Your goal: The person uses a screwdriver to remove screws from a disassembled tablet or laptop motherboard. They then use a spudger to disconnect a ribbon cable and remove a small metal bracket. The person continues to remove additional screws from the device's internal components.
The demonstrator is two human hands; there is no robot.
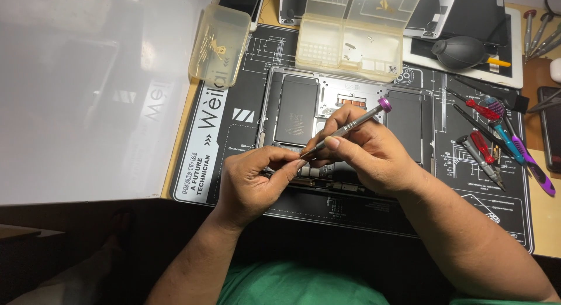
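The laptop (pixel 345 135) lies opened, cover off, batteries exposed. Over its near edge, the right hand (pixel 365 150) grasps a screwdriver (pixel 347 126); the left hand (pixel 251 185) pinches at its tip. Likely mid-disassembly: loose screws sit in the tray (pixel 350 39) beyond the laptop.

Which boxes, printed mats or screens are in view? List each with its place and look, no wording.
Work mat: under the opened laptop, black with white line drawings and lettering.
Small tub: upper left on the mat, clear yellowish plastic, rectangular, small brass parts inside.
Parts organiser: top centre, translucent, lid open, many compartments.
Dark screen: right edge, black, unlit.
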